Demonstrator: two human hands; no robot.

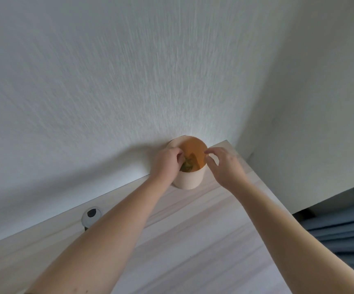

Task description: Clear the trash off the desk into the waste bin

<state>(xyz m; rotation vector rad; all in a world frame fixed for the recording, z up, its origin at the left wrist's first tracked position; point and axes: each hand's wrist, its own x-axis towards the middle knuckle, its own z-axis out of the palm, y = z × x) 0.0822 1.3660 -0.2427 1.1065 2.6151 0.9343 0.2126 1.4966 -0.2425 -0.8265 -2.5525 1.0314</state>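
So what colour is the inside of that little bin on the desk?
Orange inside the bin, with a cream outer wall; the head view shows it, looking down into its open top.

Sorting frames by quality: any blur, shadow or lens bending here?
Head view: wall streaked with motion blur; a soft shadow falls left of the waste bin; desk edges bow from the wide lens; left hand and right hand reasonably sharp.
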